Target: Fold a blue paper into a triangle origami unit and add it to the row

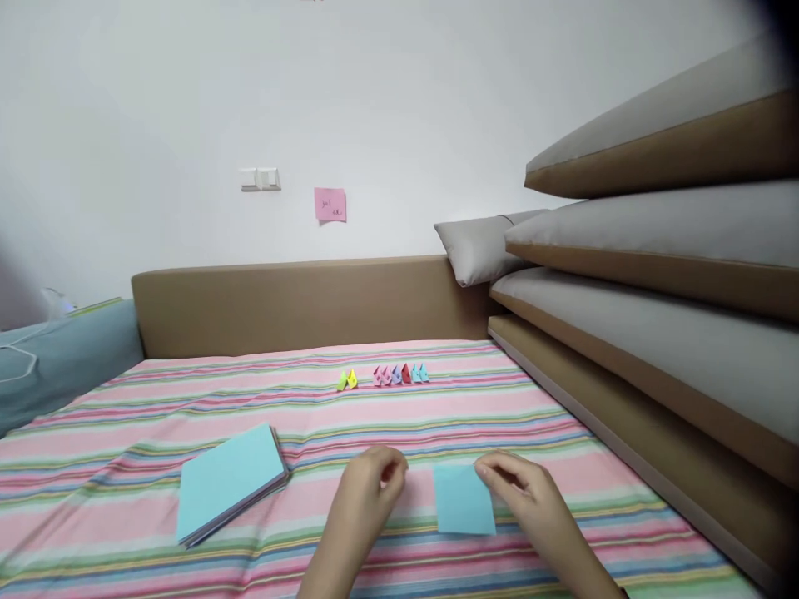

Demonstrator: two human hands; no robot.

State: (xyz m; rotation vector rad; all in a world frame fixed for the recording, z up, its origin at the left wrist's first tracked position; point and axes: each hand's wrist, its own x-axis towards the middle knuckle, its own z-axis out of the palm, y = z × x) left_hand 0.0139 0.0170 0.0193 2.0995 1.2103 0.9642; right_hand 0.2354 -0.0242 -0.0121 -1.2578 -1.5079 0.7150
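Note:
A light blue square of paper [465, 501] is in front of me, above or against the striped cloth. My right hand [515, 482] pinches its upper right corner between thumb and fingers. To the left of the paper, and apart from it, my left hand [376, 478] is closed, its fingers curled toward the thumb with nothing visible in them. Farther left lies a thick stack of paper [230, 478] with a light blue sheet on top. Beyond my hands stand several small folded paper pieces [401, 374] in pink, purple, red and blue, with yellow and green ones [348, 379] beside them.
The striped cloth [312, 516] has wrinkles at the left. Large grey and brown cushions [655, 225] are piled along the right side, near a grey pillow [478, 245]. A brown padded board [300, 308] closes off the back. On the wall hang a pink note [330, 204] and switches [260, 179].

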